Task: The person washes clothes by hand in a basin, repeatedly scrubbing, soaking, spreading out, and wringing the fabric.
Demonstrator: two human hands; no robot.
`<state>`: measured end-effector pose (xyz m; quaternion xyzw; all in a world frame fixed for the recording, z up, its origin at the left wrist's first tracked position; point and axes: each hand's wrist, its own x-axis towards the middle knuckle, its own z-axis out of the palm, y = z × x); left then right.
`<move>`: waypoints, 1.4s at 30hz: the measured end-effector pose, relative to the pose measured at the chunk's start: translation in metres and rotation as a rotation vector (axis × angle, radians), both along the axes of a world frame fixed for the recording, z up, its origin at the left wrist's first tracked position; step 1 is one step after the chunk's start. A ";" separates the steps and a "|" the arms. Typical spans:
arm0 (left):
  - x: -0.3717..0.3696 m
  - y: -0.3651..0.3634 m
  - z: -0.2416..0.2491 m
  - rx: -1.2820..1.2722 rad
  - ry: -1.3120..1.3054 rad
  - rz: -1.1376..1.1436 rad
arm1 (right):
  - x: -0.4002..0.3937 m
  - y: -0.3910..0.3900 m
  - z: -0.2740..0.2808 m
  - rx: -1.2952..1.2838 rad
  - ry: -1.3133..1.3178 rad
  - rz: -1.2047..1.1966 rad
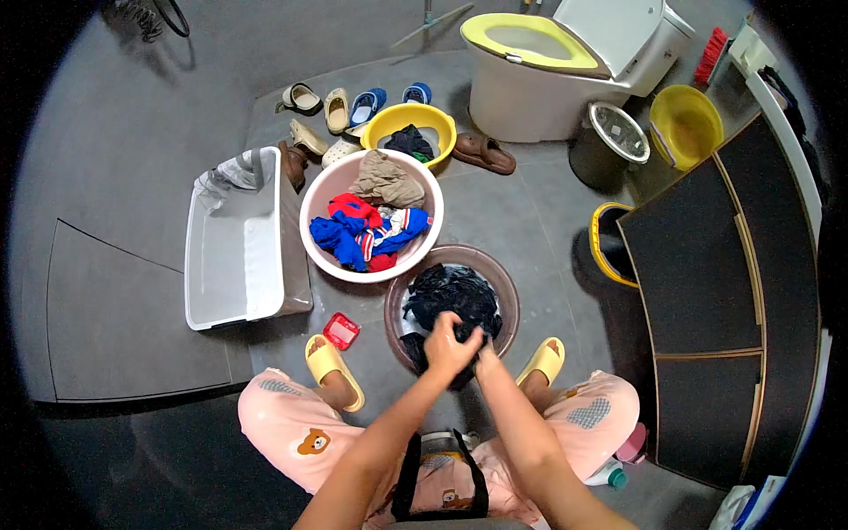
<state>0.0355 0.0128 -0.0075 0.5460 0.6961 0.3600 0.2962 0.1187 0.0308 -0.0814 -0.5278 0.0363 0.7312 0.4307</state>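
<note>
A brownish basin (509, 284) stands on the floor between my feet, with a heap of wet black clothes (455, 296) and some whitish suds in it. My left hand (450, 343) is over the near side of the basin, its fingers curled round a bunch of the black cloth. Close against it on the right, my right hand (483, 346) also grips the black cloth, with its fingers partly hidden. A pink basin (320, 256) just beyond holds blue, red and white clothes (375, 231) and a beige garment (387, 179).
A yellow basin (448, 132) with dark clothes stands behind the pink one. To the left are a white bin (196, 265) and a red soap dish (342, 331). Several shoes (336, 110), a toilet (517, 106), a trash can (596, 163) and a dark cabinet (707, 265) stand around.
</note>
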 end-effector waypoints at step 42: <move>-0.037 0.025 -0.058 0.017 -0.610 0.089 | 0.007 0.010 0.034 0.140 -0.016 -0.053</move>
